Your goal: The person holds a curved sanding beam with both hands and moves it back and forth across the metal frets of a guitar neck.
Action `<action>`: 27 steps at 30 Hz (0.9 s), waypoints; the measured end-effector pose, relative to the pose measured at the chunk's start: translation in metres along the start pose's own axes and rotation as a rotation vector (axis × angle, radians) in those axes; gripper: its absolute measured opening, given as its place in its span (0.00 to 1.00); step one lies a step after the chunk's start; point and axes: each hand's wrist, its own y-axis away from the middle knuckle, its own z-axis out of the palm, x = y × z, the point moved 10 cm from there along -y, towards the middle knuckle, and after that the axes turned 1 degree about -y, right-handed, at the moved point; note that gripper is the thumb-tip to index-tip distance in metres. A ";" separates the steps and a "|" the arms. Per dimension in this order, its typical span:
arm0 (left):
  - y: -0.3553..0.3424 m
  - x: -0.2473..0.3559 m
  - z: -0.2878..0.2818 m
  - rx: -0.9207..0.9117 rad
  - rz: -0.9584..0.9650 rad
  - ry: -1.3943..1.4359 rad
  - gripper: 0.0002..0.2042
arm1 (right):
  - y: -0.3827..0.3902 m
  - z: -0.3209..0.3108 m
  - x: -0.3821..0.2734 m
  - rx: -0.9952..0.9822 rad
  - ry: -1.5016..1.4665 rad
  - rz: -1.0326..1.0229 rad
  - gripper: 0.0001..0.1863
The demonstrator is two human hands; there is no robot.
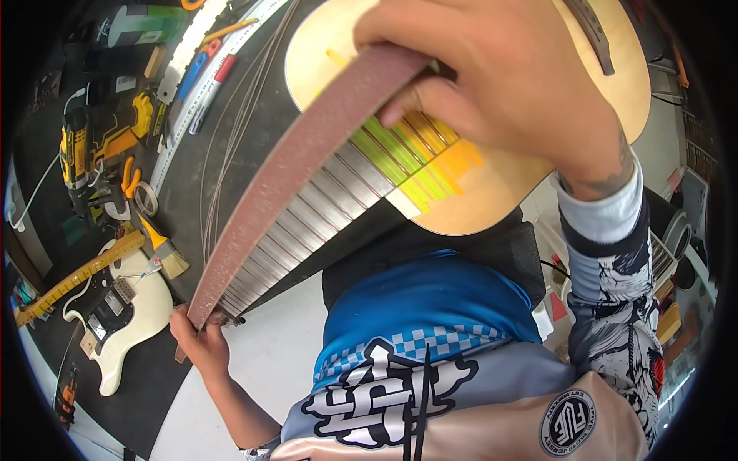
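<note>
A long reddish-brown strip that looks like sandpaper (pixel 288 173) runs lengthwise above the neck of an acoustic guitar. My right hand (pixel 500 77) has its fingers and thumb wrapped round the upper end, over the guitar's pale body (pixel 492 196). At the lower end, by the headstock, my left hand (pixel 201 342) pinches the strip. Silver covering lies between the frets of the fretboard (pixel 307 219), with yellow-green and orange tape (pixel 411 157) toward the body. The strip hides part of the fretboard; I cannot tell whether it touches the frets.
On the dark bench, loose strings (pixel 238 115) lie beside the neck. Further left are a steel ruler (pixel 173 138), red-capped marker (pixel 211 94), brush (pixel 165 250), tape roll (pixel 146 198) and yellow drill (pixel 75 154). A cream electric guitar (pixel 127 315) lies at the left.
</note>
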 end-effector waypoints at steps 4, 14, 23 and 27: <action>0.025 0.018 -0.002 -0.008 0.058 -0.086 0.20 | 0.037 -0.013 -0.023 -0.074 0.035 0.128 0.20; -0.004 -0.003 0.004 -0.042 -0.051 0.049 0.20 | 0.002 0.000 0.004 0.060 -0.062 -0.030 0.20; 0.043 0.031 0.004 0.030 0.114 -0.100 0.19 | 0.053 -0.023 -0.027 -0.052 0.048 0.128 0.22; 0.004 0.013 0.002 0.023 0.019 -0.008 0.20 | 0.010 -0.005 0.001 -0.037 -0.009 0.010 0.20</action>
